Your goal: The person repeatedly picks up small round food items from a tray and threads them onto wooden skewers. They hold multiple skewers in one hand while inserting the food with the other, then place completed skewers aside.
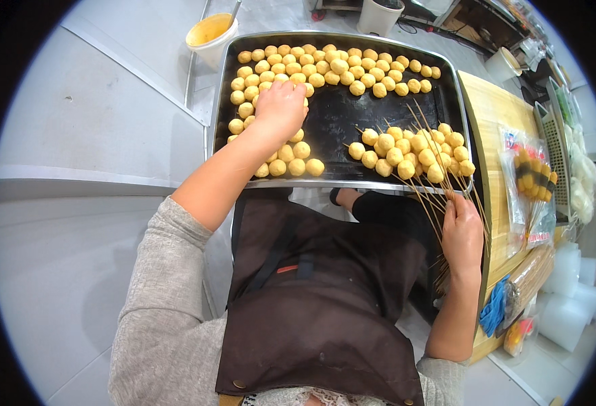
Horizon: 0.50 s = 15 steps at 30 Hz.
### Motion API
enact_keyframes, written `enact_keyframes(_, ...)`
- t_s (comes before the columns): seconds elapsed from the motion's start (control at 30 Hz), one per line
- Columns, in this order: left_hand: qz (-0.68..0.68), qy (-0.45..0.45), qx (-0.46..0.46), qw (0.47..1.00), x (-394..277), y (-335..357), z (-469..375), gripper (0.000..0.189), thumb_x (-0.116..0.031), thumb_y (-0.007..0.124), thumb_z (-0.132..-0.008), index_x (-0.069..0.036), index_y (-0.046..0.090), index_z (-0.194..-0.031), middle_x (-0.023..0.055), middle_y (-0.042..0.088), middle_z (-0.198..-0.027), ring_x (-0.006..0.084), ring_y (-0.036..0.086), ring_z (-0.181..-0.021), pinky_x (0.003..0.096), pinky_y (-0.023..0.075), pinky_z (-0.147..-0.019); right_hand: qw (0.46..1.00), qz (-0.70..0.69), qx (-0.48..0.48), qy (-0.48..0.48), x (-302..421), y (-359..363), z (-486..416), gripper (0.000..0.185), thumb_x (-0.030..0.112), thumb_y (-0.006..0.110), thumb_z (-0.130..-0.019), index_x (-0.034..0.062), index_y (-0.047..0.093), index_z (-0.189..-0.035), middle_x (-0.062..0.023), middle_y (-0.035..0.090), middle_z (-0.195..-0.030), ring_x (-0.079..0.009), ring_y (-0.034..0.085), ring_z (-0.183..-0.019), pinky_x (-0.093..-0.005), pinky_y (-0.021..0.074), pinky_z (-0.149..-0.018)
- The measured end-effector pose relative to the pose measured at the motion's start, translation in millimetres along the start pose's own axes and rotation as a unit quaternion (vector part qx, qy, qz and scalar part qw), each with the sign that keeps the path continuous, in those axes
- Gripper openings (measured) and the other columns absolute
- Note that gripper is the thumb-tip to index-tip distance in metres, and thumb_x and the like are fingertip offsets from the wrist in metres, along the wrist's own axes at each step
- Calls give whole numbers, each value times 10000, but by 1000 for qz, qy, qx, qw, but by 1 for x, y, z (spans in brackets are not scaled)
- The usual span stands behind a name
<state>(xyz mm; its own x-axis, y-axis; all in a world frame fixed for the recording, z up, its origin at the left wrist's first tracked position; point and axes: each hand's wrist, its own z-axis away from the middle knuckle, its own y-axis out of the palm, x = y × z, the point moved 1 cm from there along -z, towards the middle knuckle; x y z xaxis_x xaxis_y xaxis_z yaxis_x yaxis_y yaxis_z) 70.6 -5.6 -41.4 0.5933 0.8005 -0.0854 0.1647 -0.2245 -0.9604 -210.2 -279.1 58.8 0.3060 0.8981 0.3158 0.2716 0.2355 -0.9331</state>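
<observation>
Loose yellow dough-like balls lie along the far and left parts of a dark metal baking tray. My left hand reaches down among those on the left. Its back hides the fingertips, so whether a ball is gripped does not show. Skewered balls are piled at the tray's near right corner, their thin sticks running over the rim towards me. By that corner, my right hand grips thin wooden skewers that point up over the pile.
Right of the tray is a wooden board with a plastic bag, skewered food rolls, packaged sticks and a blue cloth. A perforated crate stands beyond. A white bucket sits past the tray's far left corner.
</observation>
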Motion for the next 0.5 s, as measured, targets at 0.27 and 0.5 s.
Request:
enact_keyframes(0.27, -21, -32, 12, 999, -5, 6, -5, 342, -307, 760, -859, -46, 714, -1076, 126, 694, -1062, 304, 634, -1071, 443, 517, -941, 956, -262, 108, 72, 36, 6, 19, 322, 198, 560, -1080, -14, 663, -1300, -126, 707, -973, -213, 641, -807, -334, 525, -771)
enact_keyframes(0.5, 679, -203, 57, 704, -25, -12, 20, 272, -274, 624, -1030, -24, 691, -1116, 100, 701, -1147, 214, 676, -1088, 344, 539, -955, 840, -473, 219, 151, 74, 56, 38, 323, 203, 567, -1089, 4, 657, -1327, 52, 535, -754, -32, 474, -662, -195, 397, -607)
